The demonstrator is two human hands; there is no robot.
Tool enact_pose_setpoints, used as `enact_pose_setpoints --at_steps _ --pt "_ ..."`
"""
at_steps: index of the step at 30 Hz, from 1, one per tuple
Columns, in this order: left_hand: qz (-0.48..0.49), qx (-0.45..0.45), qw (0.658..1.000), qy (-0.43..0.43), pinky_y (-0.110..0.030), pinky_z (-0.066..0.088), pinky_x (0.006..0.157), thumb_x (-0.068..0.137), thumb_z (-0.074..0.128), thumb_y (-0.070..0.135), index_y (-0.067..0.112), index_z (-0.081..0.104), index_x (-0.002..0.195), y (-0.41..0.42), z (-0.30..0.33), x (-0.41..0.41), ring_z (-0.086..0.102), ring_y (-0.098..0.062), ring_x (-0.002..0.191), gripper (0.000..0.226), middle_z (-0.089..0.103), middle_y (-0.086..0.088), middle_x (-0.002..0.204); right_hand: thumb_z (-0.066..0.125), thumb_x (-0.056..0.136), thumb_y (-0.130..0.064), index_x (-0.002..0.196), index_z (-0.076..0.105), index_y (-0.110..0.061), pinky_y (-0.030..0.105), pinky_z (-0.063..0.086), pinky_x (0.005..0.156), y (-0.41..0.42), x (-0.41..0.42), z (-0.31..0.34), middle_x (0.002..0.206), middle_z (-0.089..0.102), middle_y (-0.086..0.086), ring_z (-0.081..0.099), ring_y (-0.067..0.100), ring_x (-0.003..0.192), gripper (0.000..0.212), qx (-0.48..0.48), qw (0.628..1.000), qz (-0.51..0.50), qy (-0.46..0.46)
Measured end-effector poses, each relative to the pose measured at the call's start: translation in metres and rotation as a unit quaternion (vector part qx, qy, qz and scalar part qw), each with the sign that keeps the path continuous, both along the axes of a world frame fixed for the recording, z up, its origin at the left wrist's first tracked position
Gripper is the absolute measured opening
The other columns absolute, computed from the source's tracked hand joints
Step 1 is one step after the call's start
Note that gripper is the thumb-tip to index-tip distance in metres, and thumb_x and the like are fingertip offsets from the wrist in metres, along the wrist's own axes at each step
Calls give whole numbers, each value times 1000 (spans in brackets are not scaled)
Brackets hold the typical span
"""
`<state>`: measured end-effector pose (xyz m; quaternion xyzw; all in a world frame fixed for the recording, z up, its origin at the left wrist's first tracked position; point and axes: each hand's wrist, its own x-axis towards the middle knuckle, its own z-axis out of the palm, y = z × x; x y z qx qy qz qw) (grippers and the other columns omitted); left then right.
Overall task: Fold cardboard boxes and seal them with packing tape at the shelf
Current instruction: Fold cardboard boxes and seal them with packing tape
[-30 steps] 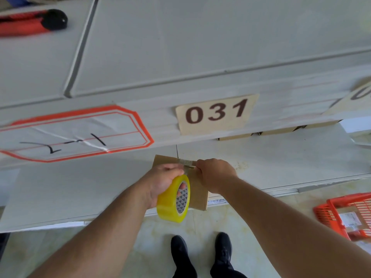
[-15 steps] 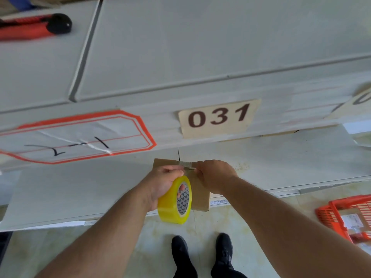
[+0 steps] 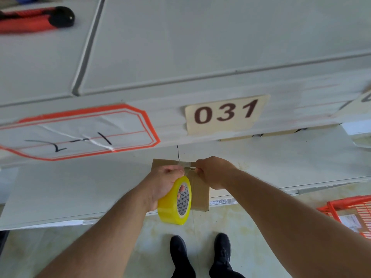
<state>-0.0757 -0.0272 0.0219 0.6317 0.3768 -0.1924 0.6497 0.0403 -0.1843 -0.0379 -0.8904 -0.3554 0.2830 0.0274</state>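
Observation:
A small brown cardboard box (image 3: 199, 194) lies on the lower white shelf (image 3: 80, 189) near its front edge. My left hand (image 3: 163, 182) grips a yellow roll of packing tape (image 3: 174, 201) at the box's left side. My right hand (image 3: 212, 171) pinches the free end of the tape strip (image 3: 187, 164), which stretches across the box's far edge between both hands. Most of the box top is hidden by my hands and the roll.
A red and black utility knife (image 3: 36, 20) lies on the upper shelf at the far left. The shelf front carries a "031" label (image 3: 225, 114) and an orange-bordered label (image 3: 78, 133). An orange basket (image 3: 350, 213) stands on the floor at right. My black shoes (image 3: 200, 251) are below.
The view has shifted slightly downward. Both hands stay on the box; the tape strip between them looks a little longer.

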Motion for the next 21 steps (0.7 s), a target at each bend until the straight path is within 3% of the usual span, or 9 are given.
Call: enact_pose_setpoints --at_steps 3,5,8,11,14,17,19,21 --pt "0 5 1000 -6 -41 64 71 100 67 24 26 76 114 0 -1 0 75 -23 74 16 78 -14 103 46 104 -25 128 60 -31 35 54 66 8 -4 -6 89 63 -3 66 22 83 28 -24 999 19 -18" --pt "3 3 1000 -6 -42 64 73 100 67 24 26 76 115 2 -1 -2 77 -25 78 17 78 -13 102 41 107 -28 127 59 -29 35 53 71 3 -3 -2 99 66 0 65 24 91 27 7 1000 -6 13" --pt "9 -5 1000 -8 -44 64 76 98 69 26 25 75 117 2 -2 -3 78 -28 85 20 79 -9 103 37 109 -34 89 51 -27 31 40 61 -11 -2 6 91 60 -1 59 20 83 25 46 995 -68 55" --pt "7 -5 1000 -9 -40 64 71 98 69 26 23 75 115 2 -1 -4 76 -22 75 19 79 -9 104 38 106 -34 77 44 -26 30 39 58 -15 -4 6 85 60 1 55 18 73 31 62 987 -130 79" --pt "10 -10 1000 -9 -43 63 75 97 70 26 21 75 115 3 -2 -6 76 -23 76 19 78 -11 106 40 106 -36 78 49 -22 29 37 54 -13 -9 10 78 61 2 52 17 65 33 114 973 -189 72" --pt "17 -14 1000 -8 -41 62 72 98 69 25 19 75 115 4 -3 -7 72 -22 70 19 77 -17 108 40 107 -35 77 52 -19 28 36 50 -33 -15 3 74 63 2 55 16 60 37 193 929 -311 46" --pt "14 -9 1000 -6 -40 61 71 99 69 24 20 75 115 5 -4 -7 71 -23 70 18 76 -22 104 38 108 -27 85 58 -17 30 41 58 -61 -15 -14 89 68 7 59 19 70 32 165 909 -383 13" --pt "13 -6 1000 -5 -40 62 71 99 69 25 21 76 114 5 -6 -7 72 -24 72 18 76 -22 101 38 106 -17 105 66 -12 31 46 73 -87 -11 -39 112 66 13 61 27 89 28 82 912 -401 19"
